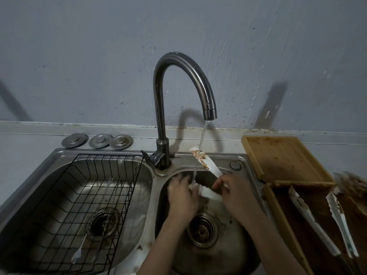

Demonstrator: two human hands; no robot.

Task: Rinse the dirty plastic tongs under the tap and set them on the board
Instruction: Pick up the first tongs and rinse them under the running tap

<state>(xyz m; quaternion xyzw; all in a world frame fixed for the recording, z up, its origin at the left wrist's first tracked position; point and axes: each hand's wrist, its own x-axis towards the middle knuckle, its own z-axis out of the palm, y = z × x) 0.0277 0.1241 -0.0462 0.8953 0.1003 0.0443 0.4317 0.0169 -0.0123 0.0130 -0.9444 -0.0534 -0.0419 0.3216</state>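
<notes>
Both hands grip the tongs over the right basin — left hand, right hand — board beside.

Home kitchen, double steel sink, tap, wooden board

Board lies bare; tap arches over the crowded basin.

Count: three white tongs, two sink basins, three metal discs, two wooden boards, one tap.
</notes>
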